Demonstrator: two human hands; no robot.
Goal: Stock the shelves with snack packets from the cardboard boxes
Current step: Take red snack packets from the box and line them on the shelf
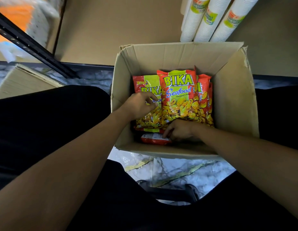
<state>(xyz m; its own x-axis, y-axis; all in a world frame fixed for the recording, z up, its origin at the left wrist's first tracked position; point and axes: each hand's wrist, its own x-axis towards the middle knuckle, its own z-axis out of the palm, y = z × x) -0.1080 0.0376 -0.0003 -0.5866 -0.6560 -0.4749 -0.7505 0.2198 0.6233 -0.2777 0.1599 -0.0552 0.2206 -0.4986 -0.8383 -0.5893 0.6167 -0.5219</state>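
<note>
An open cardboard box (pixel 235 104) stands on the floor between my knees. Inside it several red, green and yellow BIKA Seafood cracker packets stand leaning on one another, the front one (pixel 178 95) in the middle and another (pixel 148 120) to its left. A further packet (pixel 153 139) lies flat at the near wall. My left hand (pixel 139 104) hovers over the left packet, fingers loosely curled and holding nothing I can see. My right hand (pixel 180 130) is at the lower edge of the front packet, its fingers curled down onto the flat packet.
A second cardboard box (pixel 23 80) lies at the left beside a black shelf upright (pixel 33 44). Sleeves of white disposable cups (pixel 205 19) lean behind the open box. The floor (pixel 178 170) is marbled grey. My dark-clothed legs flank the box.
</note>
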